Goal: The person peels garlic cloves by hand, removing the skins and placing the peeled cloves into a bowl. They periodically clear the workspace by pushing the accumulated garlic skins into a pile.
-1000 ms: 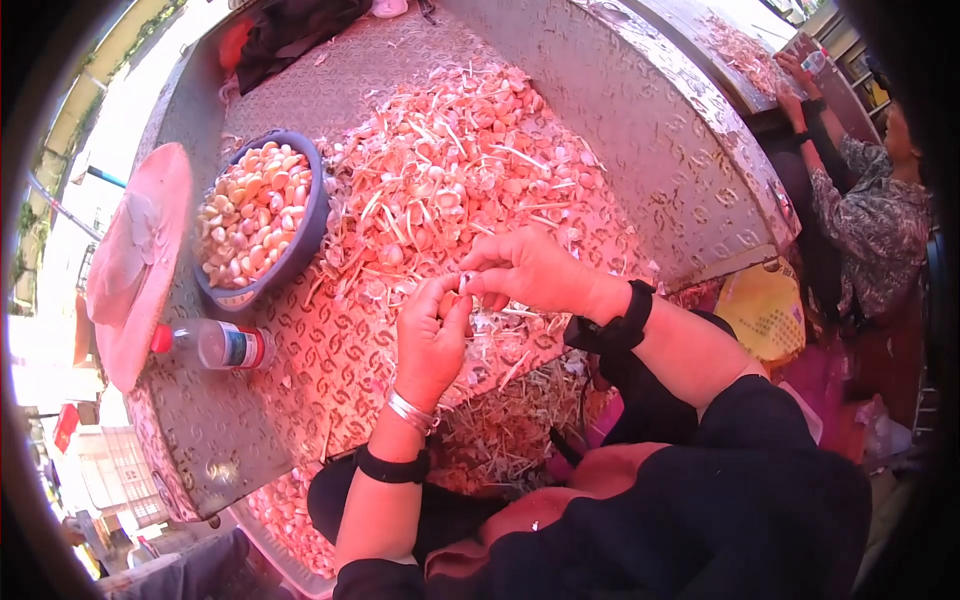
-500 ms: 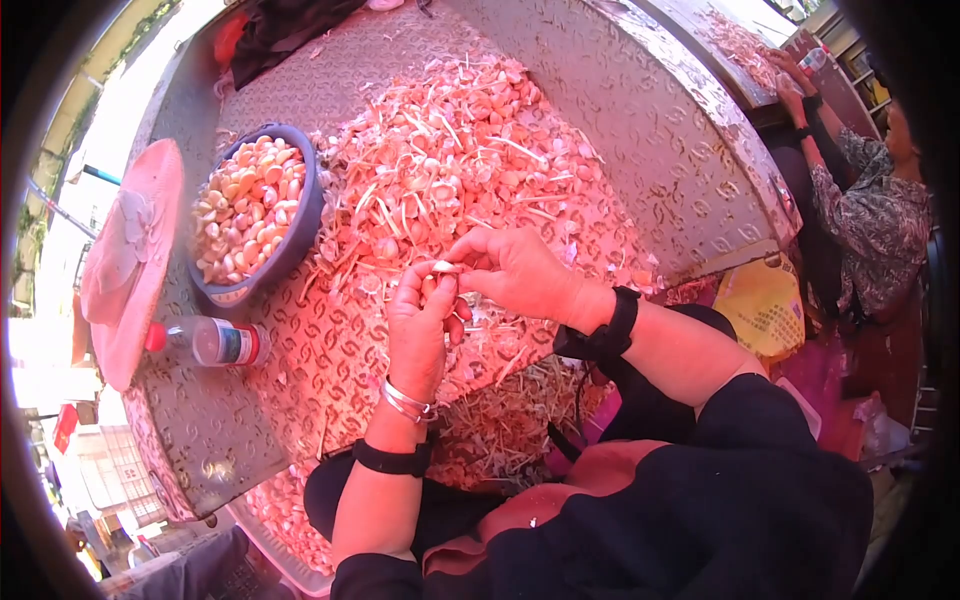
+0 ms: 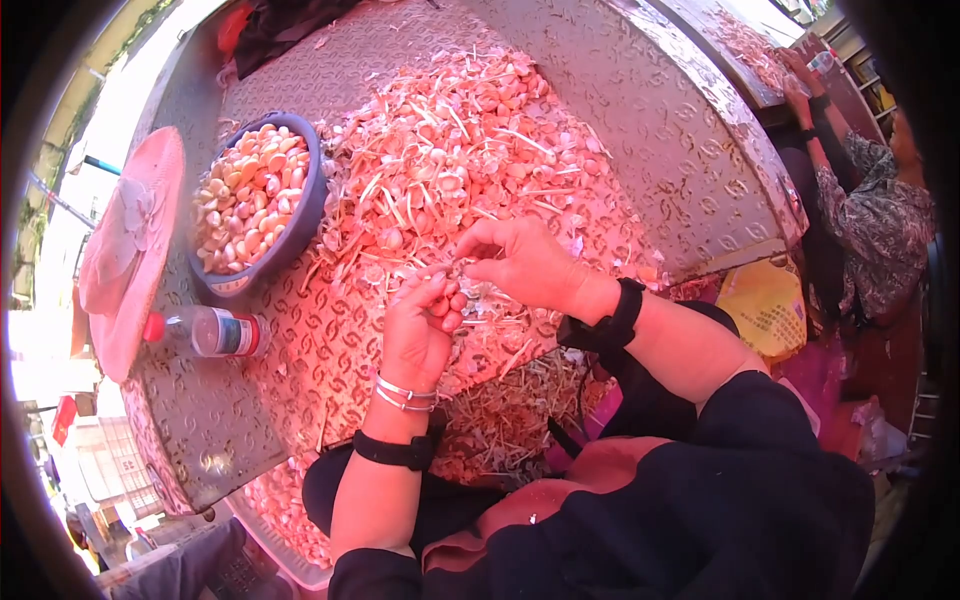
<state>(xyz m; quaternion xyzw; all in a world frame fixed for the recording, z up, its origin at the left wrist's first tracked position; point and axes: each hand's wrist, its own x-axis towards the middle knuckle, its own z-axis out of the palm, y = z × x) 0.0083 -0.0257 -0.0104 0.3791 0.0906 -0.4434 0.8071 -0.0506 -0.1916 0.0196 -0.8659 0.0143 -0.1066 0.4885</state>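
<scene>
My left hand (image 3: 415,325), with silver bangles and a black wrist strap, is held palm up with its fingers curled around a garlic clove that they mostly hide. Close beside it, my right hand (image 3: 535,265) has its thumb and index finger pinched near the left fingertips; what they grip is too small to make out. Under and beyond both hands spreads a heap of garlic cloves, papery skins and stalks (image 3: 450,160) on a patterned metal surface (image 3: 300,365). A blue-grey bowl (image 3: 308,215) full of peeled garlic cloves (image 3: 255,195) stands to the left.
Left of the bowl are a plastic bottle (image 3: 215,331) lying on its side and a pale hat (image 3: 135,250). A raised metal side wall (image 3: 670,140) bounds the right. More cloves fill a tub (image 3: 285,505) below. A person in a patterned top (image 3: 885,220) sits at right.
My hands have drawn slightly apart, the right fingertips lifting off the left ones. The pale clove seen between them is now mostly hidden. The view has shifted a little.
</scene>
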